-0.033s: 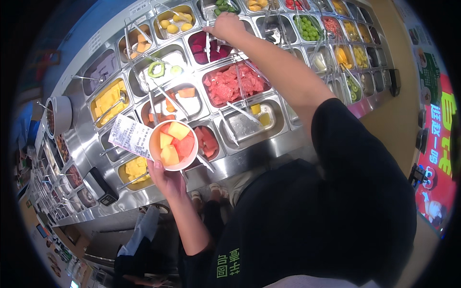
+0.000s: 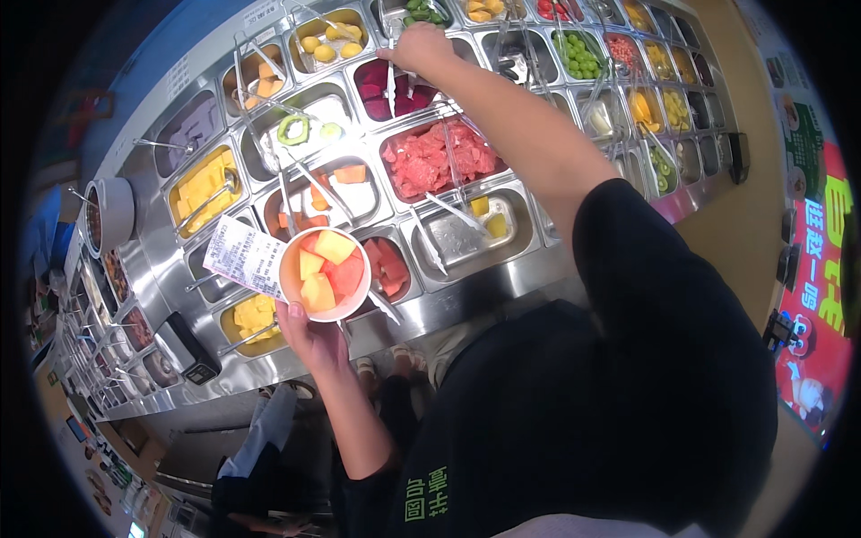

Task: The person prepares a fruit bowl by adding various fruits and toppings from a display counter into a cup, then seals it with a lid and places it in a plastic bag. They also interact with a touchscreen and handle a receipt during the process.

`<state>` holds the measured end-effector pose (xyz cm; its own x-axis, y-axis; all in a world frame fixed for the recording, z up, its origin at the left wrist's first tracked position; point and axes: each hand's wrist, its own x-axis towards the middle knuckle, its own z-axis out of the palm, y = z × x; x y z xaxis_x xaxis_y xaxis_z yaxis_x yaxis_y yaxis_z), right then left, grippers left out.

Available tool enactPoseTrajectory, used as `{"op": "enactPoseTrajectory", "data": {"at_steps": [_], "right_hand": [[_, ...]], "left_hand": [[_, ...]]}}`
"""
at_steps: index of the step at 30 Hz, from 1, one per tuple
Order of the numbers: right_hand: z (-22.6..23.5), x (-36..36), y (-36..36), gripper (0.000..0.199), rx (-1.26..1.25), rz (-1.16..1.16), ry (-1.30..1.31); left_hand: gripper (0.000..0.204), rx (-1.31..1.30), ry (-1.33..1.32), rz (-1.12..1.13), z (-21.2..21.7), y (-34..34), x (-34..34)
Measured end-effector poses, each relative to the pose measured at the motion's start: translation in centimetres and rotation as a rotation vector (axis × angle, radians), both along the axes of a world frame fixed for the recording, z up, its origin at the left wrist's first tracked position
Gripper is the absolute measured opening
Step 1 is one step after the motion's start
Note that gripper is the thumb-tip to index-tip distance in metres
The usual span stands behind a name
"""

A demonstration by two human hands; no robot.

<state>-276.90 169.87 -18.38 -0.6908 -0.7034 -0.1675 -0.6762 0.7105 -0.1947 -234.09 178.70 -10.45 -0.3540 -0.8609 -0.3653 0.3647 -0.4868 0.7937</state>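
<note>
My left hand [image 2: 312, 339] is closed around a white paper cup [image 2: 357, 307] with yellow and pink-red fruit chunks [image 2: 336, 264] in it. A printed paper slip [image 2: 240, 253] sticks out beside the cup on its left. My right arm stretches to the far side of the counter. There my right hand [image 2: 420, 49] is closed on a pair of tongs [image 2: 391, 90], whose arms reach down into a pan of dark magenta fruit cubes [image 2: 372, 85]. Just beyond that hand is a pan with green fruit [image 2: 421, 13]. My fingertips are partly hidden.
Steel pans of cut fruit fill the counter: watermelon [image 2: 435, 160], yellow cubes [image 2: 204, 190], green grapes [image 2: 576, 54]. Several tongs lie across them. A white round pot [image 2: 112, 215] and a black device [image 2: 188, 351] stand at the left. A person's legs [image 2: 265, 430] show below.
</note>
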Motion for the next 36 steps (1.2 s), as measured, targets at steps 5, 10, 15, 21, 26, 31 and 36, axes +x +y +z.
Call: {"op": "enactPoseTrajectory", "data": {"at_steps": [5, 10, 15, 21, 26, 31, 36], "right_hand": [[0.2, -0.7, -2.7, 0.049, 0.092, -0.097, -0.206], [5.7, -3.4, -1.1, 0.036, -0.244, -0.039, -0.123], [2.4, -0.2, 3.6, 0.071, -0.436, 0.024, -0.058], [1.0, 0.8, 4.0, 0.058, -0.488, 0.107, 0.01], [1.8, 0.1, 5.5, 0.056, -0.504, -0.067, -0.134], [10.8, 2.3, 7.8, 0.043, -0.848, -0.096, -0.232], [14.6, 7.0, 11.4, 0.048, -1.014, 0.076, -0.721]], "left_hand": [[0.067, -0.013, -0.001, -0.025, -1.4, 0.2, 1.1], [0.067, 0.023, 0.051, -0.023, -1.1, -0.7, -0.4], [0.067, 0.073, 0.098, -0.05, -0.9, -1.7, -2.5], [0.055, 0.051, 0.036, -0.111, -1.8, -3.3, -4.5], [0.046, 0.022, 0.008, -0.157, -3.6, -5.0, -6.4], [0.046, 0.076, 0.017, -0.146, -5.2, -6.4, -8.9], [0.036, 0.087, 0.002, -0.177, -5.8, -7.1, -11.6]]}}
